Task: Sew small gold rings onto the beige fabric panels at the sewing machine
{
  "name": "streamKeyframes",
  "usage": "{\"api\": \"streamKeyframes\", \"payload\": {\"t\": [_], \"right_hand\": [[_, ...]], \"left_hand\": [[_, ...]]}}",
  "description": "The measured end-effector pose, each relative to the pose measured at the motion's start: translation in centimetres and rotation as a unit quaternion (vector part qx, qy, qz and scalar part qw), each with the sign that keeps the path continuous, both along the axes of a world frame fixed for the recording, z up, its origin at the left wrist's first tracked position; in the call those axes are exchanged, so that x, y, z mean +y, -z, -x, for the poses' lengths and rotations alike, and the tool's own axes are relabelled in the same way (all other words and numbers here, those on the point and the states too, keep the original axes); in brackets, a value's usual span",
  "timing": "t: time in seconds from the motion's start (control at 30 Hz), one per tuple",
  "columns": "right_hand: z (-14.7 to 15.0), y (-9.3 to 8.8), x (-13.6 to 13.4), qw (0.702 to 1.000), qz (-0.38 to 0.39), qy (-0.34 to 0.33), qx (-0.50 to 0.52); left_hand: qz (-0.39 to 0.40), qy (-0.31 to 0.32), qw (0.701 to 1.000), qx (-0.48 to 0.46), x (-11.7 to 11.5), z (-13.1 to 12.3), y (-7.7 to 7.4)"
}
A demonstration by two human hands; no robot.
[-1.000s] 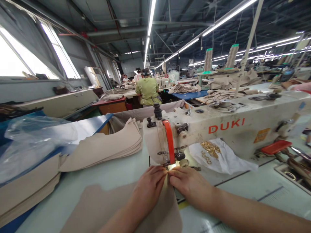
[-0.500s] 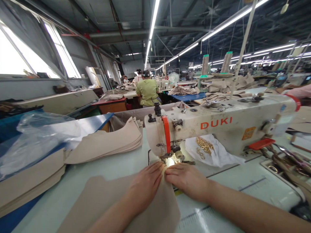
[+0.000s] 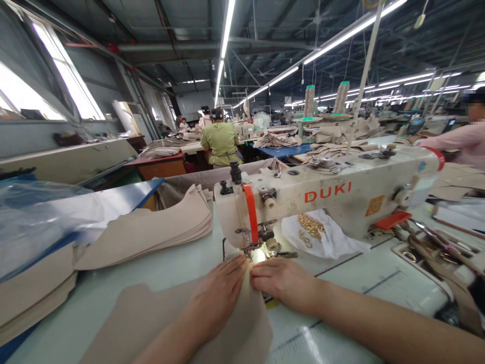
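A beige fabric piece (image 3: 162, 313) lies on the pale green table under the needle area of a white sewing machine (image 3: 288, 189). My left hand (image 3: 217, 288) rests flat on it, fingers stretched toward the lit presser foot (image 3: 250, 252). Across the fabric's right edge, my right hand (image 3: 282, 280) has its fingers bent and pressed together on that edge, close to the left fingertips. Its thumb is mostly hidden. The fabric under both hands is partly covered by them.
Stacks of cut beige pieces (image 3: 151, 232) lie left, beside clear plastic (image 3: 41, 207). Gold rings (image 3: 310, 226) sit on white cloth (image 3: 344, 245) behind the needle. Scissors and straps (image 3: 450, 263) fill a tray at right. A person in pink (image 3: 460, 139) is at far right; another in green sits ahead.
The view has turned slightly right, so the machine appears further left and more of the person in pink shows. Both hands stay on the fabric near the presser foot.
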State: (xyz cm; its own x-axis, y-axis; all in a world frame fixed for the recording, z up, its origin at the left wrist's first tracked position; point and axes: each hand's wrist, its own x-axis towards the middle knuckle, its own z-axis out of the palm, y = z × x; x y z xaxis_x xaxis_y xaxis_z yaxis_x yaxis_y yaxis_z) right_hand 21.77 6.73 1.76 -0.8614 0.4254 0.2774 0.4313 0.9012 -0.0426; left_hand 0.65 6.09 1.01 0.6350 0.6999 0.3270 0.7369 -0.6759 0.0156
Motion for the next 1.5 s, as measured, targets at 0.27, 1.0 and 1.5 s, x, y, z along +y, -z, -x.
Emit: {"api": "streamKeyframes", "payload": {"t": [0.27, 1.0, 1.5], "right_hand": [[0.2, 0.5, 0.5, 1.0, -0.001, 0.0, 0.009], [0.4, 0.5, 0.5, 0.999, 0.024, 0.001, 0.022], [1.4, 0.9, -1.8, 0.998, -0.007, -0.057, 0.018]], "left_hand": [[-0.031, 0.0, 1.0, -0.006, 0.4, 0.1, 0.1], [-0.013, -0.025, 0.998, -0.05, 0.6, 0.2, 0.1], [0.063, -0.034, 0.994, -0.088, -3.7, 1.4, -0.8]]}}
